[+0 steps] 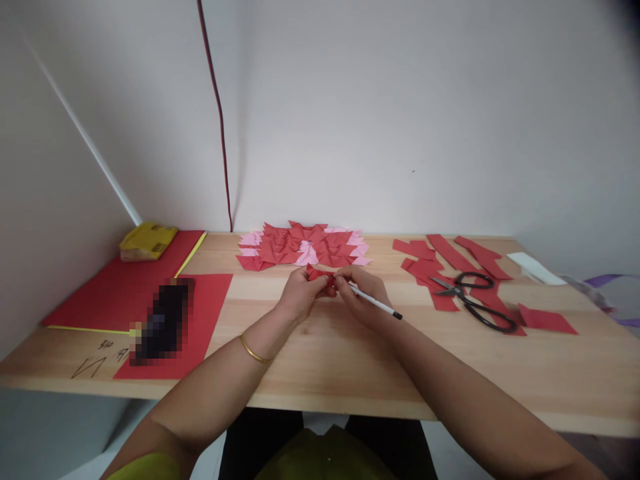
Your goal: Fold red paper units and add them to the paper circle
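Note:
Between my two hands, above the middle of the table, is a small piece of folded red paper (314, 272). My left hand (301, 293) pinches it from the left, fingers closed round it. My right hand (364, 293) is closed too, its fingertips at the paper's right side. A white pen (375, 301) with a black end sits in that hand, slanting down to the right. The pen's other end is hidden by the fingers. Just beyond my hands lies a cluster of folded red and pink paper pieces (305, 245).
Black-handled scissors (457, 292) lie on red paper strips (453, 257) at the right, near a white strip (535, 268). At the left are red sheets (100, 300), a yellow packet (149, 241) and a blurred dark object (165, 323). A wall stands behind the table (340, 373).

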Demonstrator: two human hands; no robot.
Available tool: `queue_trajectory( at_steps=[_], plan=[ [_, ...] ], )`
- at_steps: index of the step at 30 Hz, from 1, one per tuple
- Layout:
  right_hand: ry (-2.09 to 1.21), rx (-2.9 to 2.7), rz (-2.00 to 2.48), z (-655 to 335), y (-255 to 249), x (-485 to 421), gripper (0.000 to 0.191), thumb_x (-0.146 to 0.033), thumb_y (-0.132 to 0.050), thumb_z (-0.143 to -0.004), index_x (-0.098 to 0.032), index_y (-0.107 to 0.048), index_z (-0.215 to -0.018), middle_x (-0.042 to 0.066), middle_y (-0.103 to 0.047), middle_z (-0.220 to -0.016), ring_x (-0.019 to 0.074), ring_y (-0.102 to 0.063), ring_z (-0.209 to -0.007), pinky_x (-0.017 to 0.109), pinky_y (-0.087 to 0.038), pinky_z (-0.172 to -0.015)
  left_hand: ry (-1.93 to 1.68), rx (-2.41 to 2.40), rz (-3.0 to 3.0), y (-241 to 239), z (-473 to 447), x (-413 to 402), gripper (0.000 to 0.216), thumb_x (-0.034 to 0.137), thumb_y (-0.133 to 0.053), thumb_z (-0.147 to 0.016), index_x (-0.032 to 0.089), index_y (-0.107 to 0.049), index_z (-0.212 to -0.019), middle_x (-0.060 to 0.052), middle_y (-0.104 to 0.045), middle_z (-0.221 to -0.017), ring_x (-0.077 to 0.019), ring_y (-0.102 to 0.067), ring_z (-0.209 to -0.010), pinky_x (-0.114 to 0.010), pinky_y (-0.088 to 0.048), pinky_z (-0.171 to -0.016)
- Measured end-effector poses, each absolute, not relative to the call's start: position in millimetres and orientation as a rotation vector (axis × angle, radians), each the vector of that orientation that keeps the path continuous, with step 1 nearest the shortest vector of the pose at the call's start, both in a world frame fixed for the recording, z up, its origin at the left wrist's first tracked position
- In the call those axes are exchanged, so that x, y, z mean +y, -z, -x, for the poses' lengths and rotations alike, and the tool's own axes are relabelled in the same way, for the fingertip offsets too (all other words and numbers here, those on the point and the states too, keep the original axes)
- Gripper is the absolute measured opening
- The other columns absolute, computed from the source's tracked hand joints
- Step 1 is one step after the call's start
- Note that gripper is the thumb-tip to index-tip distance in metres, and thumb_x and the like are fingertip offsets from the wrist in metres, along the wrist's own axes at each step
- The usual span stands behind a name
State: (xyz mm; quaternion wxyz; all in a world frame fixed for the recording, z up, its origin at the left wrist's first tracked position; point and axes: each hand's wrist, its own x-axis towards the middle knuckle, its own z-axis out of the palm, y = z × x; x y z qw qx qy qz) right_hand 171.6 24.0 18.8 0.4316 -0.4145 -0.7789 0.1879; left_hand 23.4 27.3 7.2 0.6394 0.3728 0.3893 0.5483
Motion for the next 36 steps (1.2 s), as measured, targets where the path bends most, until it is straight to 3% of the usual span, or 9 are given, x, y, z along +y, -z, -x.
queue_trajectory(
  at_steps=[12,18,22,25,27,31,36],
  plan=[
    [-0.493,-1.818,1.039,-172,-25,21,0.013,-0.026,-0.047,-0.086,-0.020,-0.058,-0.082,0.002,-0.065,-0.072,0.0133,-0.059,-0.063,0.024,-0.045,-0.059,-1.247,0.881,-0.887,-10,-22,27,0.020,0.021,-0.070,-0.063,0.009,-0.062,-0.078,-0.004,-0.064,-0.065,-0.0106,-0.057,-0.052,-0.027,-0.051,-0.056],
    [-0.019,-1.758,1.167,-215,-20,63,0.019,-0.021,-0.047,-0.083,-0.018,-0.062,-0.095,0.010,-0.064,-0.096,0.0216,-0.058,-0.094,0.035,-0.046,-0.083,-1.294,0.914,-0.764,-7,-16,35,0.022,0.017,-0.072,-0.056,0.012,-0.056,-0.070,0.001,-0.058,-0.057,-0.0114,-0.057,-0.052,-0.030,-0.053,-0.060],
    [0.010,-1.892,1.370,-260,-8,93,0.036,-0.011,-0.040,-0.077,-0.015,-0.063,-0.104,0.013,-0.063,-0.105,0.0240,-0.058,-0.097,0.037,-0.045,-0.085,-1.305,0.919,-0.726,-6,-14,38,0.024,0.015,-0.072,-0.055,0.014,-0.050,-0.063,0.002,-0.056,-0.055,-0.0109,-0.058,-0.053,-0.029,-0.053,-0.063],
    [-0.015,-1.941,1.550,-280,2,99,0.039,-0.013,-0.040,-0.076,-0.016,-0.064,-0.106,0.011,-0.063,-0.106,0.0245,-0.058,-0.096,0.036,-0.045,-0.082,-1.317,0.917,-0.717,-6,-13,38,0.028,0.015,-0.072,-0.054,0.015,-0.044,-0.058,0.004,-0.052,-0.052,-0.0105,-0.057,-0.053,-0.029,-0.053,-0.064],
    [-0.021,-1.942,1.589,-288,8,100,0.036,-0.015,-0.041,-0.075,-0.016,-0.068,-0.100,0.011,-0.065,-0.096,0.0256,-0.059,-0.090,0.037,-0.046,-0.078,-1.328,0.911,-0.720,-6,-12,38,0.030,0.015,-0.072,-0.055,0.016,-0.042,-0.057,0.005,-0.051,-0.051,-0.0102,-0.057,-0.053,-0.029,-0.053,-0.064],
    [-0.017,-1.877,1.632,-295,14,102,0.034,-0.013,-0.043,-0.071,-0.016,-0.071,-0.091,0.013,-0.066,-0.095,0.0278,-0.059,-0.088,0.041,-0.046,-0.076,-1.342,0.915,-0.718,-3,-10,40,0.027,0.015,-0.072,-0.055,0.015,-0.046,-0.061,0.004,-0.053,-0.055,-0.0099,-0.057,-0.053,-0.030,-0.053,-0.064],
    [-0.092,-1.734,1.478,-264,-1,93,0.031,-0.028,-0.046,-0.082,-0.016,-0.066,-0.103,0.013,-0.065,-0.102,0.0262,-0.057,-0.098,0.044,-0.043,-0.087,-1.336,0.911,-0.733,1,-9,41,0.026,0.016,-0.074,-0.055,0.014,-0.049,-0.063,0.004,-0.054,-0.057,-0.0095,-0.056,-0.053,-0.029,-0.053,-0.063]
  ],
)
